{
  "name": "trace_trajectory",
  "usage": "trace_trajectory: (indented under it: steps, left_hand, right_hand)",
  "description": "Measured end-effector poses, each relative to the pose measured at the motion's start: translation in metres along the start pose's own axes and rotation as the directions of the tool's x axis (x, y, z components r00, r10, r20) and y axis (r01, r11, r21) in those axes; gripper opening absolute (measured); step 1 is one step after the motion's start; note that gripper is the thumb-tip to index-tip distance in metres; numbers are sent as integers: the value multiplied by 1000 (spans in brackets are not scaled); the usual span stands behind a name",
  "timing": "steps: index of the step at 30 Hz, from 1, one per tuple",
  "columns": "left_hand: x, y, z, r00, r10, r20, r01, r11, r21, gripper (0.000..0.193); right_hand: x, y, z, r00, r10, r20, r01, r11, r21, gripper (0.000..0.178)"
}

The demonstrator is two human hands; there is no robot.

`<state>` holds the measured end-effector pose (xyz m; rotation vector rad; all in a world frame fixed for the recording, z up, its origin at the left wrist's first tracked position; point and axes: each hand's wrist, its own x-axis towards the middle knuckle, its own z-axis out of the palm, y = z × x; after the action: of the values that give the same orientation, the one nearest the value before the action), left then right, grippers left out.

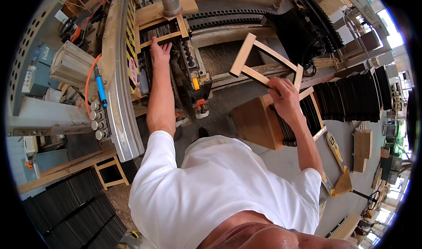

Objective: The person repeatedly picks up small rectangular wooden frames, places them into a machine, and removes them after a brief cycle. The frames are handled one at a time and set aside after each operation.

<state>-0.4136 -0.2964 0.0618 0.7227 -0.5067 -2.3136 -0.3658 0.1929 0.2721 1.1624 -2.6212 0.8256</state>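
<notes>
In my right hand [285,97] is a light wooden frame [239,55] with dark edges, raised at a tilt. My fingers close round one of its long bars near the right end. My left hand [161,51] reaches into the machine, its fingers apart and stretched against the near bar of another wooden frame [162,41]. That frame lies between the machine's rails, its far side under a metal cylinder [170,5]. Whether my left fingertips go under the bar is hard to see.
Below my right hand stands a brown board-sided stack [255,121] with frames on it. Dark panels [347,95] stand in rows at the right, near a yellow pallet jack [338,161]. A metal beam [118,73] runs along the left, with a blue marker [100,85] beside it.
</notes>
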Motion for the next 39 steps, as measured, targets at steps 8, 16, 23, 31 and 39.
trace_trajectory:
  steps: [8, 16, 23, 31, 39]
  left_hand:
    - [-17, 9, -10, 993, 5, -121, -4, 1000, 9, 56]
    - [-137, -17, -47, 989, -61, 132, 75, 992, -102, 19]
    - [-161, -26, -59, 966, 12, 258, 0, 999, -45, 33]
    - [-188, -30, -45, 994, 112, 16, -111, 994, -22, 30]
    - [-337, -39, -75, 996, 69, -59, -67, 997, 41, 38]
  right_hand:
    - [62, -9, 54, 979, -175, 100, 170, 984, 54, 18]
    - [154, -44, 180, 847, -528, 69, 507, 839, 199, 16]
    - [178, -64, 246, 773, -613, 161, 582, 787, 204, 20]
    - [217, -57, 254, 781, -587, 213, 502, 793, 347, 22]
    - [260, -55, 312, 751, -644, 144, 570, 743, 349, 25]
